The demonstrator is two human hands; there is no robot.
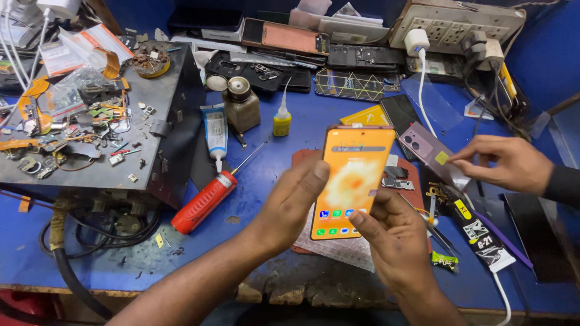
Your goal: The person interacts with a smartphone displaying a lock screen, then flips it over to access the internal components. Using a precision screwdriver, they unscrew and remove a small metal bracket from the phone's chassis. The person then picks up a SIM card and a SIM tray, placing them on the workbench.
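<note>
A phone repair workshop: blue workbench (302,121) strewn with dismantled phones (362,58), screwdriver (205,202), glue tube (215,134).

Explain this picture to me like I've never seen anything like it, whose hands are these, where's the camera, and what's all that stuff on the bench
There is no machine here. The single picture comes from a camera worn on a person's head, looking down at their own two bare hands over a blue workbench.

The left hand and right hand together hold up a smartphone whose orange screen is lit. The third hand, entering from the right edge, belongs to another person and touches a purple phone lying face down.

On the bench lie a red-handled screwdriver, a white glue tube, a small yellow dropper bottle and a brown glass jar. To the left stands a dark metal box strewn with small phone parts. At the back sit opened phones and a power strip with a charger plugged in.
</note>
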